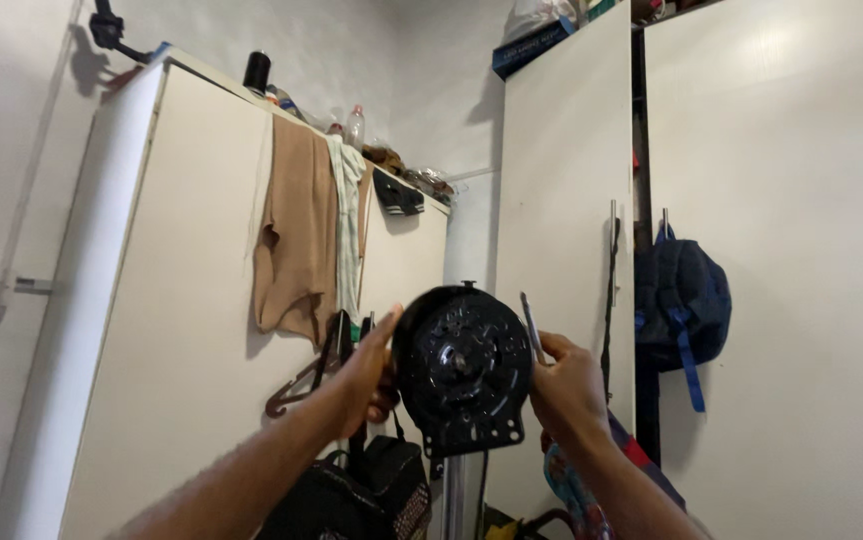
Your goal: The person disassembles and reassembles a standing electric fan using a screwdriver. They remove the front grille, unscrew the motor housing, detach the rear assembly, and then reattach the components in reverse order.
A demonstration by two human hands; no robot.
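A round black fan motor housing [463, 366] sits on top of a metal pole [461, 500] in the lower middle of the head view. My left hand [366, 372] grips its left edge, thumb up along the rim. My right hand [566, 385] is at its right edge and holds a thin grey screwdriver-like tool [531, 325] that points upward.
A cream wardrobe [191, 330] stands left, with a tan cloth [296, 240] and a white cloth hung over its top. Another white wardrobe [771, 250] stands right, a dark blue backpack [681, 300] on its handle. A black bag [351, 495] lies below.
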